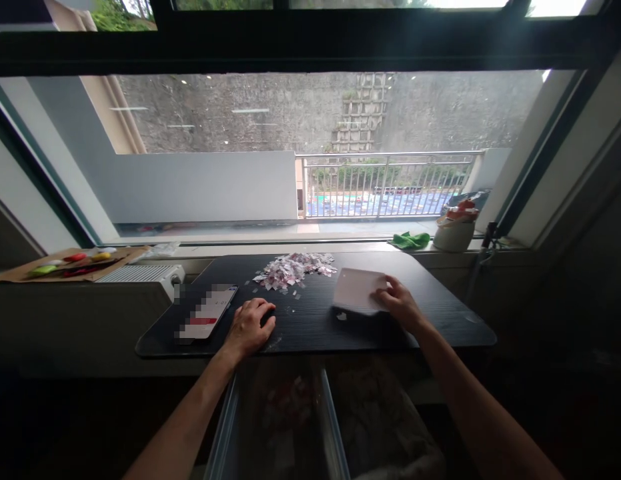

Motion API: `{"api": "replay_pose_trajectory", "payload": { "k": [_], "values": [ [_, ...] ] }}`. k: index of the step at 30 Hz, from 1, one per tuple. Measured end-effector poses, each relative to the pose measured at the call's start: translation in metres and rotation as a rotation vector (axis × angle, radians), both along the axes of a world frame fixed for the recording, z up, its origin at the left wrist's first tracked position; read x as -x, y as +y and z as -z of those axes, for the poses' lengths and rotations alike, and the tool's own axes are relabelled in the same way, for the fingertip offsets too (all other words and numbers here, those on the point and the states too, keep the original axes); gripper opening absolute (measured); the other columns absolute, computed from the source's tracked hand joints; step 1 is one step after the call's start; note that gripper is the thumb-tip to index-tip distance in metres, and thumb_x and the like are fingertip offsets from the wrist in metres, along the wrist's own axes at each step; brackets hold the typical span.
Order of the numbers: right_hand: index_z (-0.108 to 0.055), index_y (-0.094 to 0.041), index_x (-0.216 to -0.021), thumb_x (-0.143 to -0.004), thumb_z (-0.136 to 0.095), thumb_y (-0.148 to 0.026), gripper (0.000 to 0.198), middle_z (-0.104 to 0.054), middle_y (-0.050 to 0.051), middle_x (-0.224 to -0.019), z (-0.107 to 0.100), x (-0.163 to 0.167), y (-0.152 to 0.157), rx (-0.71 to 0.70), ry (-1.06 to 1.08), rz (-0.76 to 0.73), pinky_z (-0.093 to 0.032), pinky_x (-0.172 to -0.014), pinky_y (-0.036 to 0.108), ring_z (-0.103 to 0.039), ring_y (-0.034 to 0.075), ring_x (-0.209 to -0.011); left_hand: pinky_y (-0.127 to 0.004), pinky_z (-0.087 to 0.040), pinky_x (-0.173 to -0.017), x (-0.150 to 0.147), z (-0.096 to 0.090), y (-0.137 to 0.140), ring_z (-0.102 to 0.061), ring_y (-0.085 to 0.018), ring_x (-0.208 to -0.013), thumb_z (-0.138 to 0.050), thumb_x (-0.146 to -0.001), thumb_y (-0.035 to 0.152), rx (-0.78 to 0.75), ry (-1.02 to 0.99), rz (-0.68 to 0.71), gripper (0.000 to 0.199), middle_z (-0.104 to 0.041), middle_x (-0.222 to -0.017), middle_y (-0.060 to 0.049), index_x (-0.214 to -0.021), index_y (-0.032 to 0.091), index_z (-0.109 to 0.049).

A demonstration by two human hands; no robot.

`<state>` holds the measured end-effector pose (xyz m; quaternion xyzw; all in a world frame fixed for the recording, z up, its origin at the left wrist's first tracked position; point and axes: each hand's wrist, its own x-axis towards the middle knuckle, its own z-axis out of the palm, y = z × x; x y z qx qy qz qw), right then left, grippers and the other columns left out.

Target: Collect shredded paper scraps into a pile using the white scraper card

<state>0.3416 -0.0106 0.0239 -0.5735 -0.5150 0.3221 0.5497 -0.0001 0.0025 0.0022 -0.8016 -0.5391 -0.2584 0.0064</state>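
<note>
My right hand grips the right side of a pale, flat rectangular piece, slightly blurred; I cannot tell whether it is a lid, a shallow box or a sheet. It is over the right half of the dark table, a small white scrap by its lower edge. My left hand rests on the table near the front edge, thumb apart from the loosely bent fingers, nothing seen in it. Beyond it lies a heap of small whitish and pinkish paper pieces, with a few strays around it. A phone is left of my left hand.
Below the front edge is a clear plastic bin with dim contents. Next to it is a pale bag-like shape. On the sill are a green cloth and a whitish container. Cardboard with colourful items lies left.
</note>
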Motion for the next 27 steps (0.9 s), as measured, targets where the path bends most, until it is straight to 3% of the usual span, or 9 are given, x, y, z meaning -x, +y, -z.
{"api": "replay_pose_trajectory", "payload": {
  "k": [6, 13, 20, 23, 27],
  "values": [
    [-0.052, -0.014, -0.118, -0.065, -0.051, -0.028, 0.054, -0.063, 0.000, -0.069, 0.011, 0.004, 0.006, 0.013, -0.122, 0.100, -0.048, -0.063, 0.026, -0.061, 0.016, -0.067, -0.037, -0.037, -0.087, 0.001, -0.002, 0.000, -0.050, -0.020, -0.099, -0.045, -0.077, 0.032, 0.010, 0.010, -0.014, 0.026, -0.057, -0.103, -0.004, -0.097, 0.023, -0.060],
    [-0.061, -0.016, -0.107, -0.061, -0.049, -0.024, 0.049, -0.066, 0.002, -0.079, 0.011, 0.002, 0.003, -0.015, -0.128, 0.142, -0.047, -0.066, 0.027, -0.060, 0.017, -0.073, -0.039, -0.038, -0.087, 0.000, -0.004, -0.002, -0.050, -0.022, -0.099, -0.043, -0.077, 0.033, 0.015, 0.004, 0.006, 0.027, -0.057, -0.103, -0.005, -0.096, 0.022, -0.060],
    [-0.057, -0.011, -0.112, -0.065, -0.042, -0.027, 0.052, -0.065, 0.004, -0.076, 0.012, 0.002, 0.000, -0.027, -0.097, 0.238, -0.047, -0.060, 0.026, -0.059, 0.017, -0.069, -0.043, -0.034, -0.092, 0.001, -0.007, -0.003, -0.050, -0.022, -0.099, -0.045, -0.076, 0.031, -0.070, 0.030, 0.017, 0.025, -0.058, -0.100, -0.005, -0.092, 0.022, -0.061],
    [-0.058, -0.012, -0.109, -0.065, -0.043, -0.027, 0.050, -0.065, 0.003, -0.073, 0.012, 0.004, -0.001, -0.023, -0.114, 0.238, -0.045, -0.056, 0.025, -0.059, 0.016, -0.065, -0.048, -0.023, -0.099, -0.016, -0.015, -0.013, -0.050, -0.022, -0.100, -0.045, -0.077, 0.026, -0.160, 0.080, 0.107, 0.022, -0.059, -0.098, -0.005, -0.090, 0.022, -0.063],
    [-0.061, -0.013, -0.104, -0.068, -0.041, -0.033, 0.045, -0.065, 0.003, -0.073, 0.012, 0.004, -0.002, -0.011, -0.153, 0.292, -0.044, -0.056, 0.025, -0.058, 0.016, -0.064, -0.046, -0.017, -0.103, -0.063, -0.027, -0.030, -0.046, -0.020, -0.106, -0.043, -0.081, 0.022, -0.163, 0.141, 0.389, 0.025, -0.060, -0.101, -0.003, -0.096, 0.023, -0.062]
  ]
}}
